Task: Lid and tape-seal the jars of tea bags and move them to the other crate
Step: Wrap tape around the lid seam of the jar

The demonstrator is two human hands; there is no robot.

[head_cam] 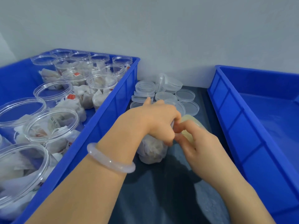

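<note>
A clear jar of tea bags (152, 151) stands on the dark table between two blue crates. My left hand (159, 122) grips its top from above, fingers curled round the rim. My right hand (192, 139) holds a yellowish roll of tape (192, 121) against the jar's right side, fingers pinching near the rim. The jar's lid is hidden under my left hand. The left crate (103, 117) holds several open jars of tea bags (51, 125). The right crate (252, 143) has nothing in it.
A pile of clear plastic lids (168, 92) lies on the table behind my hands, against the white wall. A pale bangle (110, 159) sits on my left wrist. Dark table surface (161, 191) shows between the crates near me.
</note>
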